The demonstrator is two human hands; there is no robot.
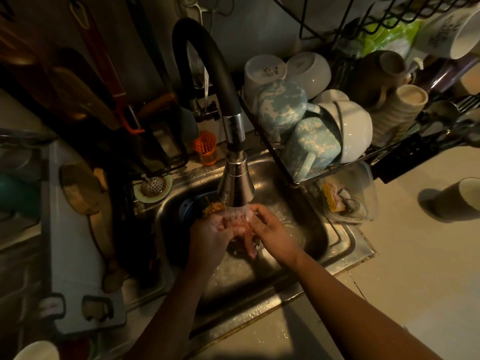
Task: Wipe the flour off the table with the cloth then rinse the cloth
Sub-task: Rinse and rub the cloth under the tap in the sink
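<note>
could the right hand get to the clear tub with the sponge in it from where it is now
Probably yes. The right hand is under the running faucet in the sink, and the clear tub sits open-topped on the rim just to its right, with nothing between them; the dish rack overhangs only its back edge.

Dim kitchen, steel sink [345,245], black-necked tap [207,74], loaded dish rack [389,149], pale counter [428,268]
</note>
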